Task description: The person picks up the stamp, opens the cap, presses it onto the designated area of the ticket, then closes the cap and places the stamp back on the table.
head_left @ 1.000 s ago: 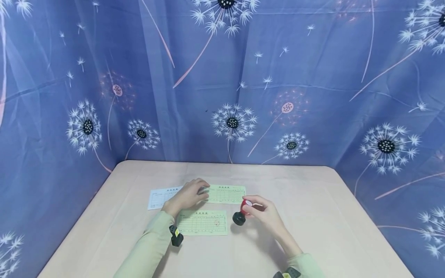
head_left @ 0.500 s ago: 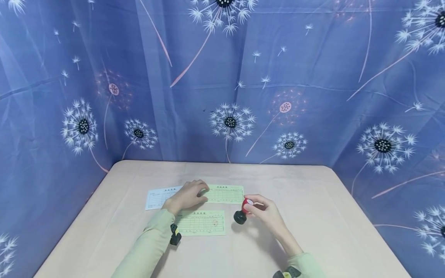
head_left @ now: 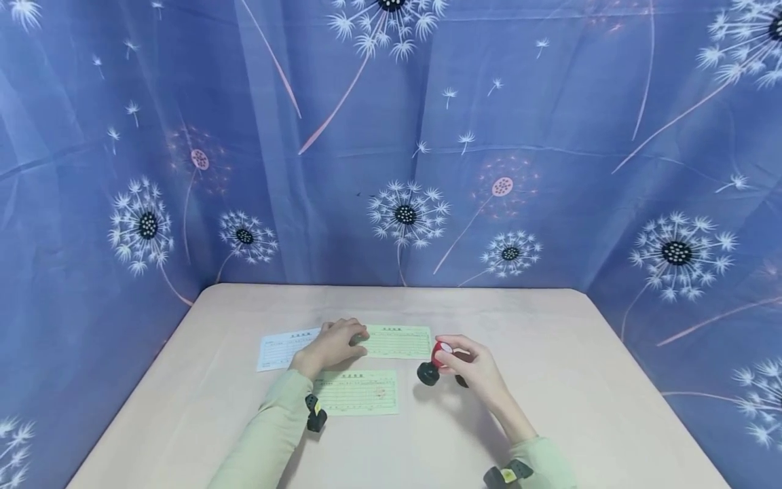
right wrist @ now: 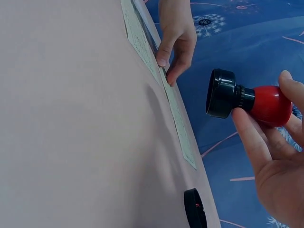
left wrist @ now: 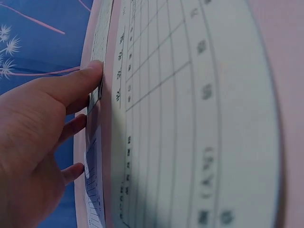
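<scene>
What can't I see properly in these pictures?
Right end of blue slip: head view, behind left hand.
Bottom of red stamp: right wrist view, turned away.
Much of black cap: head view, behind right hand.
Print on near green slip: head view, too small.

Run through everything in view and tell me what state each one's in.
Red-handled stamp: uncapped, tilted, held off the table by the right hand.
Round black cap: off the stamp, on the table.
Near green form: face up, marked in red.
Far green form: face up, partly hidden.
Blue form: face up, partly hidden.
Left hand: at the far green form.
</scene>
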The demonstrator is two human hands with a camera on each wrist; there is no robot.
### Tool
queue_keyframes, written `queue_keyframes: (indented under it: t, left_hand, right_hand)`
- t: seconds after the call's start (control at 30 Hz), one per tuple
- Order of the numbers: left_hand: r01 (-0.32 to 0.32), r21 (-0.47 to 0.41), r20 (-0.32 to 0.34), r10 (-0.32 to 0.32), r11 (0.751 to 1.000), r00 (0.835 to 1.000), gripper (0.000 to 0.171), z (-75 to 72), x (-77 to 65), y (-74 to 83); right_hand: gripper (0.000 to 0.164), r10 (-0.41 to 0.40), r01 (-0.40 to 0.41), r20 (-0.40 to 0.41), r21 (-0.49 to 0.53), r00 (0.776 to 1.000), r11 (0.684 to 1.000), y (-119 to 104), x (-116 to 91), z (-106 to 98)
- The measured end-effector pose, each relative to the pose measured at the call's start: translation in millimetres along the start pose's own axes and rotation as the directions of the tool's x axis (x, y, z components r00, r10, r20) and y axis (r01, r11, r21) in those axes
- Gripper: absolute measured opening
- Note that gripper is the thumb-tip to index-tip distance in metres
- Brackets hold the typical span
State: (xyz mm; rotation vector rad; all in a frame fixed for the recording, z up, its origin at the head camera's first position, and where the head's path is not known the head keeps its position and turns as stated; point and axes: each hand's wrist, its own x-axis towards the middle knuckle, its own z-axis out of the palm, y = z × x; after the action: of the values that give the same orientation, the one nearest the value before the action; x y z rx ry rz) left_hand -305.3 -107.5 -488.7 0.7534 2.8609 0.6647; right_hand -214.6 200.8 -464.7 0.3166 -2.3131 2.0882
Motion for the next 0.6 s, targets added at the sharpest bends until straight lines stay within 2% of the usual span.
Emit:
queue_keyframes:
  t: [0.2,0.4,0.6]
  left_hand:
    - [0.026,-0.005,-0.012,-0.026,1.000,1.000,0.036,1.2,1.0,2.0]
    - [0.025,-0.036,-0.026,-0.026,0.999,0.999,0.036,-0.1,2.7,3.8]
    - [0.035,-0.051,-0.011,-0.035,0.998,0.999,0.036,-1.4,2.6,4.3]
  right_hand:
    - [0.044,-0.023,0.023,0.022,-0.008,0.999,1.000,0,8,-2]
    - [0.045,-0.014,0.015,0.005,-0.021,1.000,1.000,-2,17,-5]
    - [0.045,-0.008,0.008,-0.011,-0.026,1.000,1.000,-3,25,-5]
